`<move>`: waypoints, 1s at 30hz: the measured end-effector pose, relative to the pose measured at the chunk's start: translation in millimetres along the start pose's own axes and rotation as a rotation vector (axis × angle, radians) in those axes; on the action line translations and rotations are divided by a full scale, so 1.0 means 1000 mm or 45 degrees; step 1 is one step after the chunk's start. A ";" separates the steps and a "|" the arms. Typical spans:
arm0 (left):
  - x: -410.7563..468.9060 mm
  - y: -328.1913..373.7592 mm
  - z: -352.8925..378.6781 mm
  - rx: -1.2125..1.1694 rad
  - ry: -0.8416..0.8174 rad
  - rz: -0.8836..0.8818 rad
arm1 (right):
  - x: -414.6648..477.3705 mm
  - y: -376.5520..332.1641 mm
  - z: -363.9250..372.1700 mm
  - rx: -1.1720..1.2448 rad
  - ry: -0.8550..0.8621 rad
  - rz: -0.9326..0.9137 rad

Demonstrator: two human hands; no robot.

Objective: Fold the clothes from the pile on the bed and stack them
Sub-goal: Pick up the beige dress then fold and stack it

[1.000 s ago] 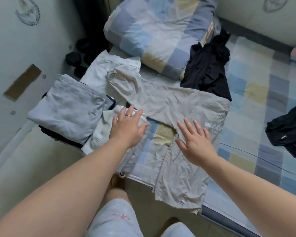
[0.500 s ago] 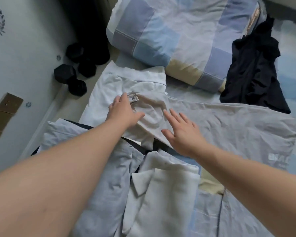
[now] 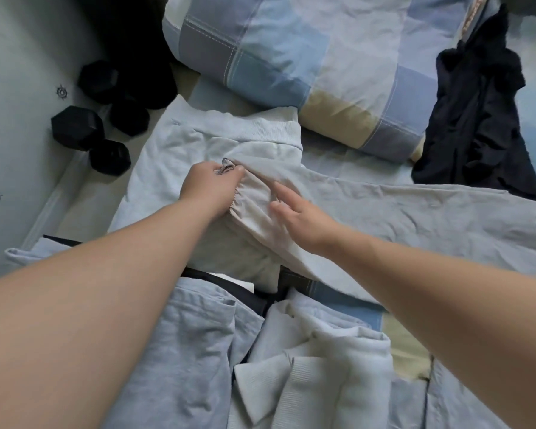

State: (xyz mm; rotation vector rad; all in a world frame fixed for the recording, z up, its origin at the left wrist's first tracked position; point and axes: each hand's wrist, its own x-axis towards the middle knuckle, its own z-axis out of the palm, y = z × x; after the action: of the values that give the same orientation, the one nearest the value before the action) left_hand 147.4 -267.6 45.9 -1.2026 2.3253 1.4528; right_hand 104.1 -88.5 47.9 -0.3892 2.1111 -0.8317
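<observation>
Head view, looking down at the bed.

Left hand (image 3: 212, 188), just left of frame centre: fingers curled around the gathered elastic edge of a beige garment (image 3: 415, 221), with a small label sticking up at the fingertips. The grasp is firm and the cloth is bunched under the palm.

Right hand (image 3: 300, 218), just right of centre: fingers straight and spread, lying flat on the beige cloth next to the gathered edge. It grasps nothing. The hand is motion-blurred, so I cannot tell how hard it presses.

The beige garment runs from the centre out to 3 o'clock and is spread flat with light creases. Its gathered end overlaps a white garment (image 3: 180, 156), which lies open from the centre toward 11 o'clock.

At 7 o'clock there is a folded grey-blue garment (image 3: 180, 351), partly hidden by the left forearm. At 6 o'clock, just beside it, is a folded white collared shirt (image 3: 322, 382). A dark strip of cloth (image 3: 229, 287) shows between these two and the white garment.

Checked sheet (image 3: 362, 318) is visible at 5 o'clock. A checked duvet (image 3: 291, 51) is bundled at 12 o'clock. A crumpled black garment (image 3: 477, 125) lies at 2 o'clock, touching the duvet.

Black dumbbells (image 3: 76, 128) sit on the floor at 10 o'clock, off the bed.
</observation>
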 end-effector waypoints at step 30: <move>-0.352 0.268 0.415 -0.336 -0.728 0.182 | -0.357 0.290 -0.310 1.618 0.529 0.325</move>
State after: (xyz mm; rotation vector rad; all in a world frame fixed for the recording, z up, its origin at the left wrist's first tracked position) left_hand 83.2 317.9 191.5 -0.5562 1.8971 1.8910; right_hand 85.2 445.8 198.0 0.7526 1.4801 -1.9516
